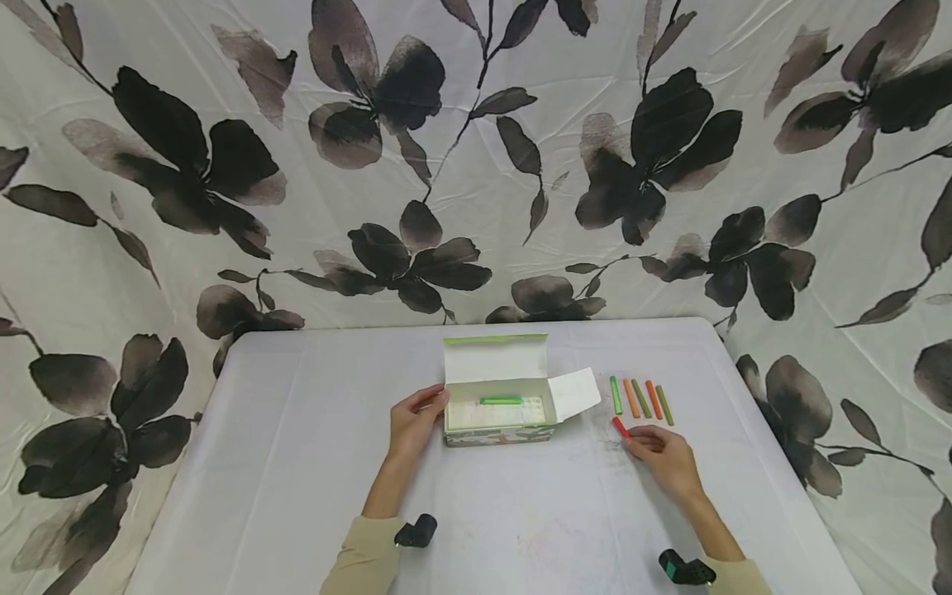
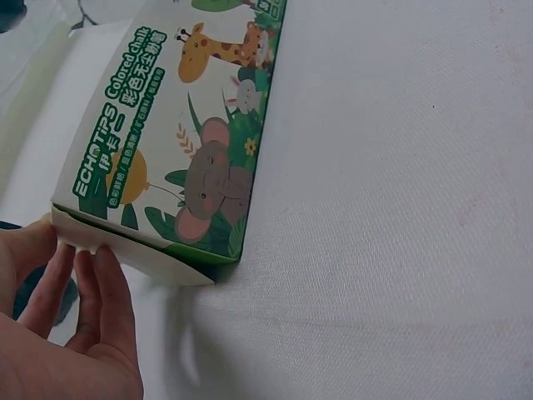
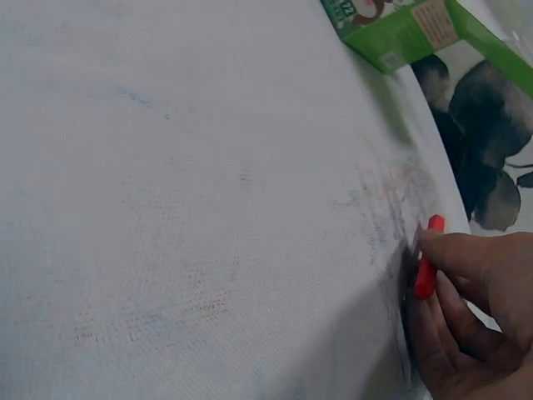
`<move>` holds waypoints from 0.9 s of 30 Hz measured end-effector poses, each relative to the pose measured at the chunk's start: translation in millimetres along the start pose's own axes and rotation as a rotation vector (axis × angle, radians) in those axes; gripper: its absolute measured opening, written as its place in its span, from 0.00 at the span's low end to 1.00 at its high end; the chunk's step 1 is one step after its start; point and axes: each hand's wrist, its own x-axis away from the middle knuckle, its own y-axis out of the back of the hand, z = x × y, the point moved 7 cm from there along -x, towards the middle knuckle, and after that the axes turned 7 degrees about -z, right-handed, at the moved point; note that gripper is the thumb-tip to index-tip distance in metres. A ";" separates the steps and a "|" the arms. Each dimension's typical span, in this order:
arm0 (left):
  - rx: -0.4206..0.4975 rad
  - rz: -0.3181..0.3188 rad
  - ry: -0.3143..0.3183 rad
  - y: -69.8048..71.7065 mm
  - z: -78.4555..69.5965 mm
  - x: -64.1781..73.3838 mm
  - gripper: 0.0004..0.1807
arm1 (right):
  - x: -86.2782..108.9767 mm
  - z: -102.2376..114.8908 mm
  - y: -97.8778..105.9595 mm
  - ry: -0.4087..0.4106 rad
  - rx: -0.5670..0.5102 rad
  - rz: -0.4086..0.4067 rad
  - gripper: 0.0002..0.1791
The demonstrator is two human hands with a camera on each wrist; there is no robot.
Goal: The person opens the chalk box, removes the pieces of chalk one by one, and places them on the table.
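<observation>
Head view: right hand (image 1: 672, 464) pinches red chalk (image 1: 621, 427); a low swing could scatter those sticks (image 1: 641, 398)! Left hand (image 1: 414, 423) touches box (image 1: 498, 436), grip unclear.

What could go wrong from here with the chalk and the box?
The red chalk, pinched by the right hand, might slip or snap. It could also bump the nearby chalk sticks. If the left hand, touching the open box, nudges it, the green stick inside may roll.

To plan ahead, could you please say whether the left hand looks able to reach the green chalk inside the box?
Probably yes: the left hand touches the box, and the raised lid leaves the green chalk uncovered.
</observation>
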 end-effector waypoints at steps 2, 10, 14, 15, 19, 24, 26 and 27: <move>0.000 0.000 0.006 -0.2 0.1 -0.5 0.16 | 0.5 4.3 -0.3 0.046 0.039 -0.012 0.14; -0.007 0.000 -0.002 0.4 0.2 -1.1 0.17 | 0.6 13.7 -4.9 0.110 0.124 0.010 0.11; -0.015 0.001 0.000 0.3 1.2 -0.9 0.17 | -0.1 16.7 -2.4 0.123 0.122 0.011 0.10; -0.014 0.002 0.000 0.2 1.4 -0.7 0.17 | -0.4 18.3 -1.1 0.131 0.119 0.008 0.10; -0.018 0.001 -0.004 0.1 1.2 -0.4 0.17 | -3.4 28.2 6.6 0.176 0.109 -0.018 0.11; -0.016 -0.005 -0.019 0.0 -0.7 -0.8 0.17 | -9.7 47.1 17.2 0.228 0.105 -0.066 0.12; -0.017 -0.010 -0.024 0.2 -1.0 -0.7 0.16 | -12.7 53.8 20.1 0.245 0.099 -0.078 0.13; -0.020 -0.013 -0.027 0.3 -0.7 -0.8 0.16 | -14.5 56.4 21.3 0.251 0.093 -0.082 0.13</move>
